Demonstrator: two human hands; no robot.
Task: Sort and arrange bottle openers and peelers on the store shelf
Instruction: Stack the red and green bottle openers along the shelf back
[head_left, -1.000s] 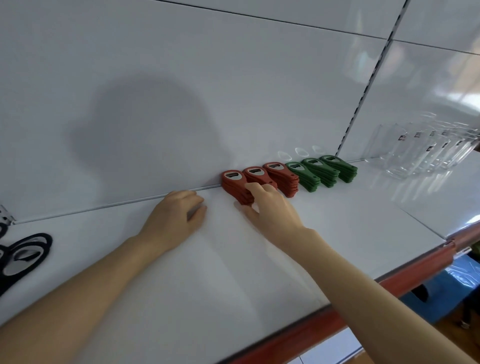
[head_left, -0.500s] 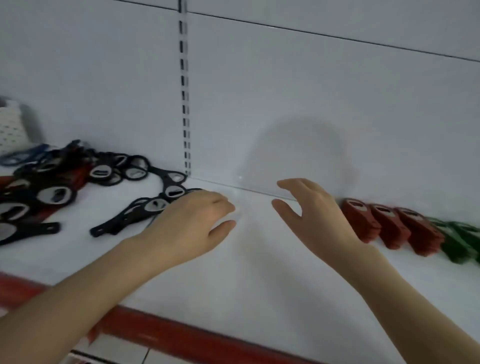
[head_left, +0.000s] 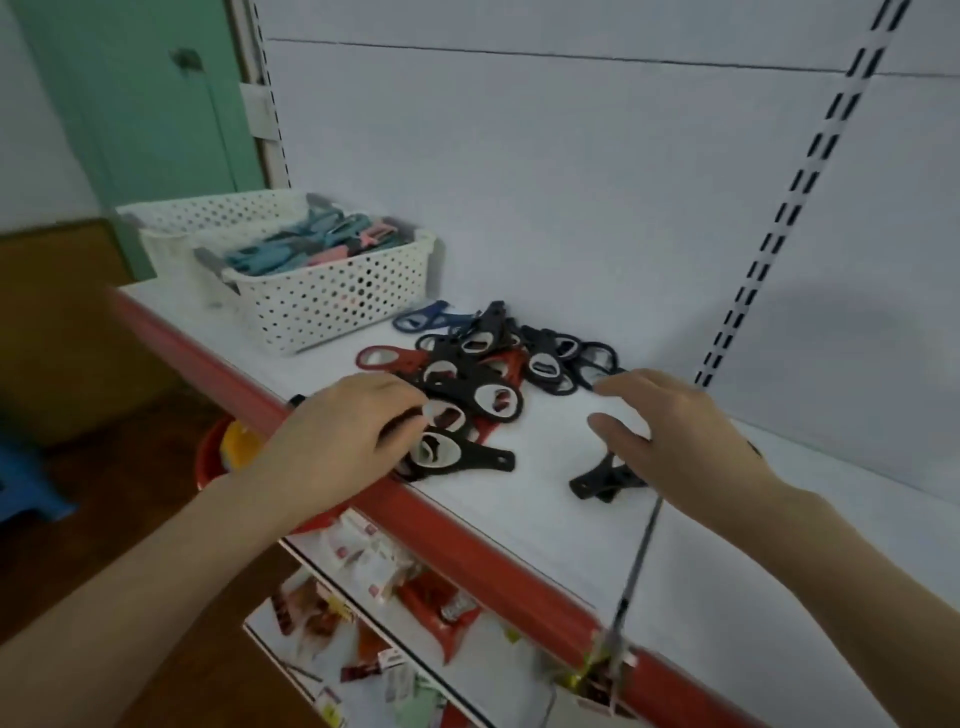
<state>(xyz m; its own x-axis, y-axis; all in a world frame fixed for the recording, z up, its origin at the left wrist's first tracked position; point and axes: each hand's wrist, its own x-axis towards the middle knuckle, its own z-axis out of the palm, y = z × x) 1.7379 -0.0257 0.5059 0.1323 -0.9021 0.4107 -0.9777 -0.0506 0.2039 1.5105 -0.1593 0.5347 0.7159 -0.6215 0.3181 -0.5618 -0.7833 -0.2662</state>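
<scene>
1. The left hand (head_left: 343, 436) sits at the near edge of the heap of bottle openers (head_left: 493, 364). Its fingers are curled down onto a black opener (head_left: 452, 457). The thumb is hidden, so I cannot tell whether it has a real pinch.
2. The right hand (head_left: 675, 431) hovers with thumb and fingers spread, holding nothing. Stray black openers (head_left: 597, 480), seemingly 2 overlapped, lie just under its palm.
3. The openers look flat, stiff and light, so they will probably skate on the smooth shelf (head_left: 883, 499). Loops and handles cross in the heap, so lifting 1 may drag its neighbours. Pinching across the narrow handle looks surest; the oval head is the wider hold.
4. The peelers (head_left: 291, 249) lie in a white perforated basket (head_left: 332, 306), beyond the left hand and to its left, well apart from it.
5. The red shelf lip (head_left: 467, 540) runs just beneath the left wrist, and the nearest opener lies almost at it. A careless sweep towards the body could tip pieces off.
6. Bare shelf opens to the right of the right hand. The slotted upright (head_left: 779, 208) and back panel close off the space beyond its fingertips.
</scene>
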